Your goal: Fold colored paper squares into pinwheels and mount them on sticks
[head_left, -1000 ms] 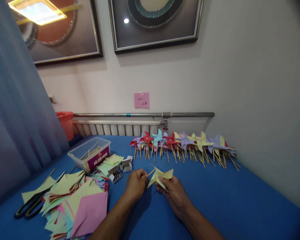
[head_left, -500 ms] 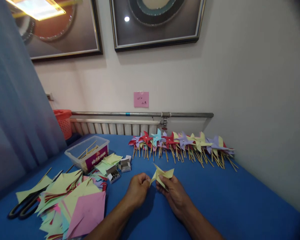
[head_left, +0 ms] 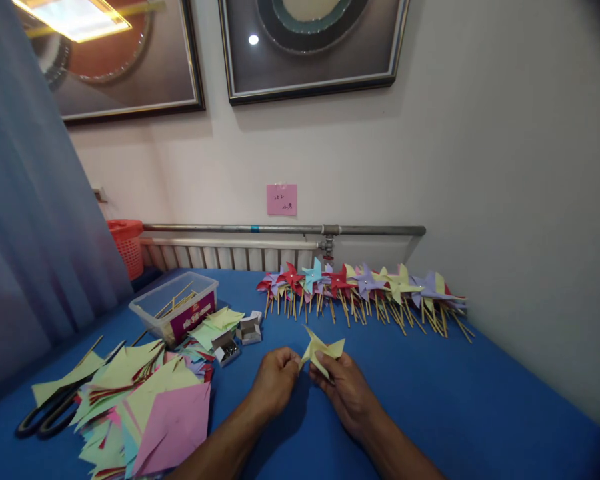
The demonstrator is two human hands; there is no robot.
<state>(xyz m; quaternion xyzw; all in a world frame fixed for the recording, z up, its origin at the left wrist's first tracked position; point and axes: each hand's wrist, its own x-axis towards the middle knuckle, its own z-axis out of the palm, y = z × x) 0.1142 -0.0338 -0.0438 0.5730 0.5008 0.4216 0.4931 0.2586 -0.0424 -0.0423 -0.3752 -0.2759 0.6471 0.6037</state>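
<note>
Pinwheel, pale yellow, is pinched near its centre by the right hand above the surface, immediately right of the left hand, whose grip at the nearest blade cannot be told

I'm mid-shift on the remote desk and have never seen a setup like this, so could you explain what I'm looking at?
No machine here: these are a person's two bare hands, seen from one camera on their head that looks forward and down.

The right hand holds a pale yellow paper pinwheel. The left hand is at its left tip; what those fingers grip is hidden.

On the flat blue surface, to the left, are a pile of coloured paper sheets, black-handled scissors, a clear plastic box with a purple label holding thin wooden sticks, and two small open cardboard boxes. Along the back lies a row of multicoloured paper pinwheels on sticks.
</note>
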